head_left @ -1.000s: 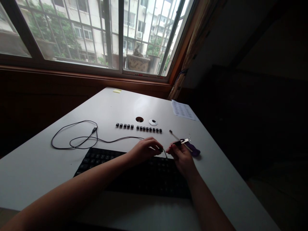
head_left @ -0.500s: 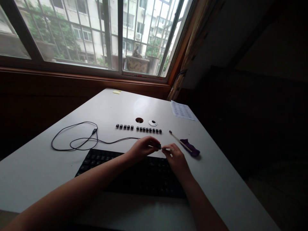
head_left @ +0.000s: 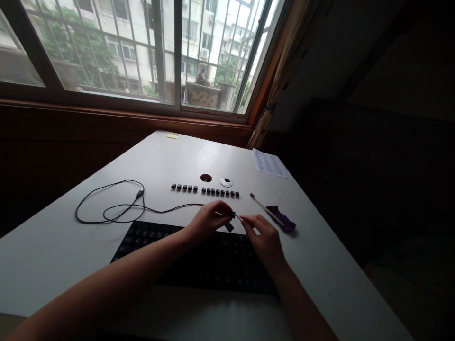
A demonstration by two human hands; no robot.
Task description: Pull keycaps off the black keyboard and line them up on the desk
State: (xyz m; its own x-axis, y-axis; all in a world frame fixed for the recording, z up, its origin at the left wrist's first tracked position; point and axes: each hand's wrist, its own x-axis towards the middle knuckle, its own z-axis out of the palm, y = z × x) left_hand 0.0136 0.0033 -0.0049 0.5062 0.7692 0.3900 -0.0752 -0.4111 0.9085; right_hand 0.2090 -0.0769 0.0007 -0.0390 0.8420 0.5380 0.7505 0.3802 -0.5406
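Observation:
Between its thumb and fingers, my left hand (head_left: 209, 220) pinches a small black keycap (head_left: 232, 214). My right hand (head_left: 263, 234) is closed in a pinch on a thin dark wire-like piece (head_left: 238, 218) that reaches to the keycap; its exact kind is too small to tell. Both hands hover over the far edge of a black keyboard (head_left: 213, 265), which my forearms partly cover. A small dark flat piece (head_left: 229, 227) shows just below my left fingertips; whether it is held is unclear. Beyond the hands, several loose black keycaps (head_left: 185, 188) stand in a row.
A black USB cable (head_left: 124, 204) lies looped on the white table (head_left: 71, 255). To the right, a brush (head_left: 263, 205) rests on a purple cloth (head_left: 287, 225). Further back are a round hole (head_left: 205, 178), a white ring cover (head_left: 225, 182), a printed sheet (head_left: 270, 163) and a yellow note (head_left: 172, 136).
My right fingertips have drawn slightly right, away from the keycap, and the thin dark piece now shows between the hands. My left hand has shifted a little left.

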